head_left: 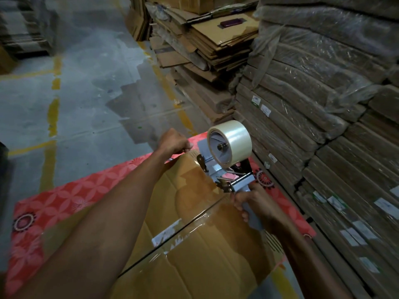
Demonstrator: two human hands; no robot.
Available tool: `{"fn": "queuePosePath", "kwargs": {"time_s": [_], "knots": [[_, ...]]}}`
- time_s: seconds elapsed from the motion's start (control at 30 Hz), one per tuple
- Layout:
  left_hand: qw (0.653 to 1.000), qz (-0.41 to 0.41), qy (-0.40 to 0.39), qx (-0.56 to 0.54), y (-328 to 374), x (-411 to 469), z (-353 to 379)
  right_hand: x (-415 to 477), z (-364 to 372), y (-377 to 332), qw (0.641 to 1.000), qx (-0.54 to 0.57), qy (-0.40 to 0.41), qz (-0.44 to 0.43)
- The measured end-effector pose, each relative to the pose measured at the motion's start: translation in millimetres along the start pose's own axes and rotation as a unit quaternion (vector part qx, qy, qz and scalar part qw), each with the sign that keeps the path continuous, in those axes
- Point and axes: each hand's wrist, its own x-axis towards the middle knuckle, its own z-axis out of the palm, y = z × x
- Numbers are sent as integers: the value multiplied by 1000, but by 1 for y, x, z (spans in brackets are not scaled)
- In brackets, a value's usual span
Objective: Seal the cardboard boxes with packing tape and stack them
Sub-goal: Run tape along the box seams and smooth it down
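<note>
— What's around the work?

— On the right, close against the desk (54, 203), stand tall stacks of flat cardboard (313, 130) wrapped in clear plastic, with small white labels on their edges. Beyond them is a loose pile of flattened boxes (205, 46) with a small dark purple thing (232, 23) lying on top; I cannot tell what it is. To the left is grey concrete floor (90, 78) with worn yellow lines (53, 117).

— And the box itself?

— The cardboard box (190, 262) lies on the desk's red flowered cover, flaps closed. A strip of clear tape (200, 216) runs along the seam, shiny and a little wrinkled.

— Anything in the way?

— The wrapped stacks leave little room beside the right arm. Nothing lies on the seam ahead of the tape dispenser (228, 180).

— The hands?

— The left hand (174, 142) reaches out to the box's far edge, arm nearly straight, fingers curled over that edge and gripping it. The right hand (257, 203) has its fingers wrapped tight round the dispenser's handle. The dispenser sits on the seam near the far end, its tape roll (230, 141) standing up above the box.
</note>
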Motion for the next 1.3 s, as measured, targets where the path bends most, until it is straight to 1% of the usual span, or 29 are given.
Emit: {"fn": "queuePosePath", "kwargs": {"time_s": [0.1,0.2,0.23,0.3,0.33,0.37,0.4,0.43,0.47,0.57,0.67,0.7,0.73,0.77,0.83,0.9,0.93,0.97,1.03,1.07,1.1,1.17,1.2,1.3], "knots": [[995,-12,30,89,-5,-1,7,1,2,0,1000,-8,8,4],[992,-11,52,111,-18,-9,10,3,3,-2,999,-26,22,17],[990,0,75,119,-17,-14,11,3,3,-1,999,-29,22,20],[978,62,143,137,-12,-20,18,5,2,-1,999,-28,15,28],[977,95,147,120,-10,-21,21,4,1,-3,999,-33,13,34],[981,129,106,98,-7,-24,24,5,1,-3,998,-41,11,39],[984,147,38,95,-6,-24,29,5,-1,-5,998,-47,5,44],[983,143,-29,116,-9,-21,33,6,-1,-6,998,-49,-3,47],[979,120,-66,153,-9,-20,35,5,-1,-8,998,-48,-11,46],[966,56,-100,231,-1,-25,37,1,-4,-14,998,-51,-19,34],[947,29,-133,292,15,-31,42,-5,-8,-19,998,-57,-26,27],[935,36,-141,322,16,-30,45,-8,-12,-17,997,-61,-25,29],[927,41,-136,347,14,-28,47,-13,-16,-13,997,-69,-22,36],[929,41,-107,353,9,-30,49,-19,-22,-6,996,-79,-19,45],[927,43,-26,372,5,-33,51,-38,-36,16,994,-90,-3,59],[909,9,45,413,5,-35,56,-63,-48,39,996,-63,10,64],[906,-14,83,415,8,-39,60,-74,-51,48,997,-45,16,62],[909,-20,124,398,14,-51,66,-82,-52,53,997,-31,23,59],[916,22,196,350,23,-75,84,-90,-56,57,998,-21,23,52],[922,49,198,330,23,-89,95,-90,-57,57,998,-26,15,46],[931,64,175,312,21,-102,105,-90,-58,56,998,-36,10,41],[941,64,103,316,11,-121,119,-91,-59,52,998,-53,9,34],[939,63,81,329,6,-126,121,-91,-60,51,997,-64,8,35],[926,51,62,368,0,-122,120,-93,-60,49,997,-63,5,34]]}}
